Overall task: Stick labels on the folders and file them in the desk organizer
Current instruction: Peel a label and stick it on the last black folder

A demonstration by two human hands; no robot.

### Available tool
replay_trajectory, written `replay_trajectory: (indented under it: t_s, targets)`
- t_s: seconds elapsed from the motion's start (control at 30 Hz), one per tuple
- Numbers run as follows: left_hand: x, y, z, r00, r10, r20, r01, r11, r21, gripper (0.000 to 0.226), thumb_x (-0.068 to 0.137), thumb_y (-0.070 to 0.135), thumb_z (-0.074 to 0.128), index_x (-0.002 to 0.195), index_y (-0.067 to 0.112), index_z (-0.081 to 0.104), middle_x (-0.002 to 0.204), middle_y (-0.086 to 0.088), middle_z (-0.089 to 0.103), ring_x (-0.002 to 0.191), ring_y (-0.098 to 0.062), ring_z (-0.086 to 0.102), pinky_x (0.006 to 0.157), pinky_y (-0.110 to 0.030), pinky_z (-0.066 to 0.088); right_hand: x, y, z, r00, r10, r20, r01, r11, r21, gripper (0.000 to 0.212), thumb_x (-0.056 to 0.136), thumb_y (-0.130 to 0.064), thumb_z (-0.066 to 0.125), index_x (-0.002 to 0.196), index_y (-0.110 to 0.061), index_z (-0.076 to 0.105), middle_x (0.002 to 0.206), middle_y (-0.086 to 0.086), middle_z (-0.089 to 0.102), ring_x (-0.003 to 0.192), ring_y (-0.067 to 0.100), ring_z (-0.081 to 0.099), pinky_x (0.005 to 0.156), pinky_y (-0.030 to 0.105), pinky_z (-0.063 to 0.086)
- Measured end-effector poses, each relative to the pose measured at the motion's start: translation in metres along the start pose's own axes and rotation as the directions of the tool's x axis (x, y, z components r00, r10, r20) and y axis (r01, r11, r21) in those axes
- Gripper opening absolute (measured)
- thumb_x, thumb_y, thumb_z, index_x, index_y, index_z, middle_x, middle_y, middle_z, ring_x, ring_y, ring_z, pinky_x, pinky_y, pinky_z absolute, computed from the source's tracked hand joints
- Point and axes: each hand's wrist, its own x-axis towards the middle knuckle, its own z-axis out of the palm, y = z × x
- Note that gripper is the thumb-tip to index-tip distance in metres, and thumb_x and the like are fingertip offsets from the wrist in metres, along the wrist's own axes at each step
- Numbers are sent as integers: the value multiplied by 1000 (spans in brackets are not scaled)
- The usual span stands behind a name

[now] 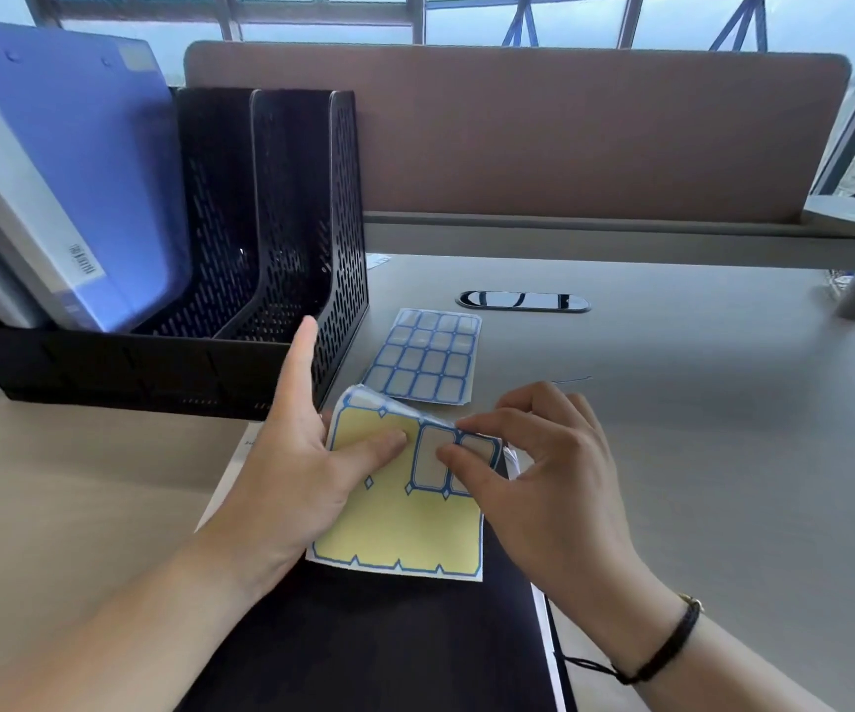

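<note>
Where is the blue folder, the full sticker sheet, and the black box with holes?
blue folder (106, 197), head view, middle of its cover.
full sticker sheet (422, 357), head view, centre of the sheet.
black organizer (343, 238), head view, its right perforated wall.

Your organizer looks like perforated black metal mesh, and the blue folder like smooth plastic. Your label sheet shows glossy yellow backing paper; the desk is matt.
</note>
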Motion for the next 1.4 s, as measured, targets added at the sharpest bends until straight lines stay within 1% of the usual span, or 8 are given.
replay_trajectory:
  t_s: [0.07, 0.17, 0.27, 0.47, 0.73, 1.0, 1.23, 1.4]
  targets:
    - [0, 2, 0, 999, 34, 27, -33, 999, -4, 100, 83, -7, 70, 141, 62, 24, 121, -10, 72, 105, -29, 72, 87, -46, 59, -1, 0, -1, 1000, -10, 1, 10, 1000, -2, 18, 73, -46, 78, 89, -38, 78, 86, -23, 54, 88, 8, 48, 81, 32, 46]
    - [0, 2, 1, 997, 52, 59, -53, 998, 22, 74, 83, -9, 67, 138, 37, 49, 117, -10, 74, 104, -27, 72, 84, -37, 60, -1, 0, 0, 1000, -20, 4, 20, 1000, -10, 17, 73, -41, 80, 89, -38, 78, 85, -22, 55, 87, 8, 47, 80, 32, 46]
    - [-1, 2, 1, 999, 22, 50, -26, 997, 75, 48, 82, -2, 71, 119, 28, 67, 100, -14, 77, 94, -36, 74, 82, -46, 60, 0, 1, 0, 999, -37, -17, 37, 999, -27, 16, 73, -39, 80, 88, -38, 78, 84, -21, 56, 86, 10, 48, 79, 34, 47]
    - [-1, 0, 0, 999, -30, 27, 29, 999, 46, 27, 75, 10, 76, 98, 24, 74, 89, -18, 77, 76, -34, 75, 70, -42, 59, 1, 0, -1, 986, -146, -83, 139, 986, -89, 13, 73, -35, 79, 86, -34, 79, 83, -17, 62, 79, 16, 55, 74, 36, 46]
    - [1, -1, 0, 997, -71, 27, 71, 997, 7, 28, 71, 11, 78, 98, 17, 73, 88, -19, 77, 75, -32, 75, 67, -37, 60, 0, 2, -3, 961, -257, -104, 241, 960, -143, 7, 79, -28, 78, 86, -28, 79, 85, -13, 70, 75, 19, 61, 70, 34, 41]
    - [3, -1, -1, 988, -149, 32, 151, 985, -82, 35, 75, 2, 74, 109, 8, 68, 96, -22, 76, 80, -35, 74, 71, -41, 63, 0, 5, -2, 946, -302, -117, 278, 943, -185, 6, 82, -29, 78, 88, -29, 79, 95, -12, 71, 88, 20, 62, 76, 38, 46]
    - [3, -1, -2, 984, -171, 41, 174, 982, -77, 39, 75, 4, 75, 112, 10, 68, 98, -21, 76, 84, -37, 74, 77, -44, 62, 0, 7, 2, 983, -166, -82, 166, 986, 0, 6, 79, -26, 78, 83, -31, 79, 92, -13, 67, 93, 15, 58, 77, 41, 50]
    - [3, 0, -2, 989, -148, 30, 149, 988, -49, 42, 76, 4, 76, 116, 14, 66, 98, -20, 77, 85, -37, 75, 77, -43, 61, 2, 4, 1, 983, -176, -56, 180, 980, 88, 6, 78, -18, 79, 81, -24, 78, 88, -13, 65, 87, 16, 61, 74, 36, 51]
